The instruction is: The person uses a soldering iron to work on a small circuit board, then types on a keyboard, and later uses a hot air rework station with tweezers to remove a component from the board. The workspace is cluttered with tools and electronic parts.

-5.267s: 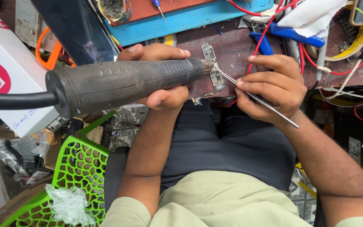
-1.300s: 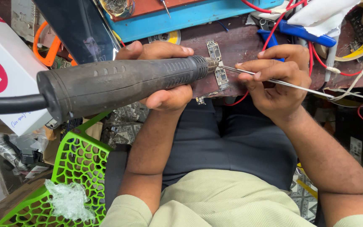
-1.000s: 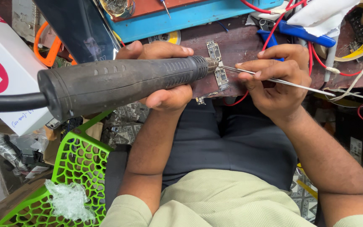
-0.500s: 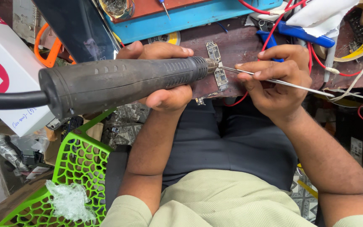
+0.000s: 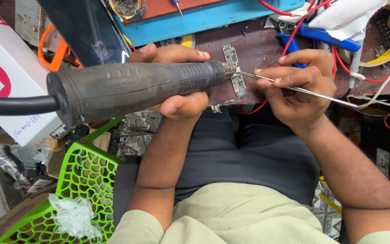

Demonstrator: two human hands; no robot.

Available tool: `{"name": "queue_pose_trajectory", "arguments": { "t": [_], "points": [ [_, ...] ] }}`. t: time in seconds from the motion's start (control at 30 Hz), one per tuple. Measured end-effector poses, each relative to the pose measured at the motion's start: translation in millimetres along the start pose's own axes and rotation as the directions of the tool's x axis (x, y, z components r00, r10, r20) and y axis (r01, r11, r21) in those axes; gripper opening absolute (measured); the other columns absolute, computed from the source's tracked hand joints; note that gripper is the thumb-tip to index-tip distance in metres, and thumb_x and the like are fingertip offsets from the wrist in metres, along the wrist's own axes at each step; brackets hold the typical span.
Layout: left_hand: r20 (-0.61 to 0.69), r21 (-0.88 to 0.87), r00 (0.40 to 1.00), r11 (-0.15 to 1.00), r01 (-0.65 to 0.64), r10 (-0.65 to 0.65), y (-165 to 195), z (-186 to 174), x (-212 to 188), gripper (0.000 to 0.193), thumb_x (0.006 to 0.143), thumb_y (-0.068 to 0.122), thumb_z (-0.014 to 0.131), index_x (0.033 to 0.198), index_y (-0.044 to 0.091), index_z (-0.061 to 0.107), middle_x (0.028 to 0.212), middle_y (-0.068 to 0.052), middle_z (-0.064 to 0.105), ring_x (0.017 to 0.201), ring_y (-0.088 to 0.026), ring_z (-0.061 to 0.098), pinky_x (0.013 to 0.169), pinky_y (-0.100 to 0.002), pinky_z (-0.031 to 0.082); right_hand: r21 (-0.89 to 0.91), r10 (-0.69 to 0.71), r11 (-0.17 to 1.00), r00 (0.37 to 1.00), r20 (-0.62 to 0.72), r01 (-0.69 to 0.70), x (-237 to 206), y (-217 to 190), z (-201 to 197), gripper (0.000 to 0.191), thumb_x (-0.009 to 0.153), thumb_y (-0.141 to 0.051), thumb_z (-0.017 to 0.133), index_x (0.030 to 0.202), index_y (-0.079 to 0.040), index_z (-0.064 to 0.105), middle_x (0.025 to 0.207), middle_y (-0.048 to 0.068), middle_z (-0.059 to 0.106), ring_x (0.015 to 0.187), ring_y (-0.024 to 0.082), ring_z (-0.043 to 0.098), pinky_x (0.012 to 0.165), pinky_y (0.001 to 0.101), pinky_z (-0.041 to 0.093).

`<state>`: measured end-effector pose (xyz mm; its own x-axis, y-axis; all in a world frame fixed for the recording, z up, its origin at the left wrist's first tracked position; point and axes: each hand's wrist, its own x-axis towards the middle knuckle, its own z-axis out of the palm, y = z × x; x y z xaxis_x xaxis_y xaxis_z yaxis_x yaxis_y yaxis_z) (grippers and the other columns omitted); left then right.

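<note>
At the near edge of the dark brown wooden table (image 5: 258, 54), we see a narrow green circuit board (image 5: 235, 72) lying flat, its length running away from us. Our left hand (image 5: 177, 79) is wrapped tight around the front of a thick black hot-air tool with a ribbed grip (image 5: 132, 88), fingers over the top and thumb below; its metal nozzle sits just at the board's left edge. A black cord leaves the tool's rear toward the left. Our right hand (image 5: 301, 88) pinches thin steel tweezers (image 5: 294, 88) between thumb and forefinger, closed on them; the tips reach the board beside the nozzle, though whether they touch a part is too small to tell.

Behind the board: a blue tray (image 5: 213, 20), blue-handled pliers (image 5: 321, 38), red wires (image 5: 294, 31). Left of us, a white cardboard box (image 5: 10, 81) and, lower down, a green plastic lattice basket (image 5: 82, 190).
</note>
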<state>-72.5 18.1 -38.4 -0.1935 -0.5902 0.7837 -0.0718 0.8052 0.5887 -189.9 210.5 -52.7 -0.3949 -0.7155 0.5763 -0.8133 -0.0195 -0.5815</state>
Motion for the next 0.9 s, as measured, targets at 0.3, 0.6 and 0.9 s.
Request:
{"name": "queue_pose_trajectory", "arguments": {
  "t": [0.3, 0.6, 0.9],
  "points": [
    [0.005, 0.038, 1.000, 0.999, -0.001, 0.001, 1.9, -1.5, 0.6, 0.093, 0.104, 0.063, 0.001, 0.067, 0.015, 0.072, 0.066, 0.003, 0.068, 0.120, -0.017, 0.043, 0.107, -0.025, 0.037, 0.016, 0.019, 1.000, 1.000, -0.002, -0.019, -1.1, -1.1, 0.5, 0.030, 0.098, -0.006, 0.083, 0.104, -0.009, 0.054, 0.103, 0.007, 0.080, 0.109, 0.022, 0.059, 0.091, 0.0272, 0.045],
    [0.039, -0.027, 0.999, 1.000, -0.014, 0.015, -1.0, -2.3, 1.4, 0.092, 0.104, 0.063, 0.003, 0.067, 0.013, 0.071, 0.065, 0.002, 0.068, 0.123, -0.018, 0.041, 0.106, -0.026, 0.038, 0.003, 0.005, 1.000, 1.000, 0.008, -0.005, -0.6, 0.2, 0.3, 0.029, 0.099, -0.008, 0.083, 0.104, -0.010, 0.054, 0.104, 0.006, 0.081, 0.109, 0.022, 0.059, 0.091, 0.0275, 0.044],
    [0.066, -0.031, 0.997, 0.999, -0.036, 0.038, 0.6, -2.2, 3.4, 0.092, 0.104, 0.063, 0.004, 0.068, 0.014, 0.072, 0.067, 0.003, 0.069, 0.121, -0.017, 0.042, 0.108, -0.028, 0.040, -0.007, -0.016, 1.000, 1.000, 0.007, 0.016, 0.2, 1.0, -0.4, 0.030, 0.098, -0.010, 0.083, 0.103, -0.009, 0.053, 0.104, 0.007, 0.080, 0.109, 0.022, 0.060, 0.091, 0.0288, 0.045]
  ]
}}
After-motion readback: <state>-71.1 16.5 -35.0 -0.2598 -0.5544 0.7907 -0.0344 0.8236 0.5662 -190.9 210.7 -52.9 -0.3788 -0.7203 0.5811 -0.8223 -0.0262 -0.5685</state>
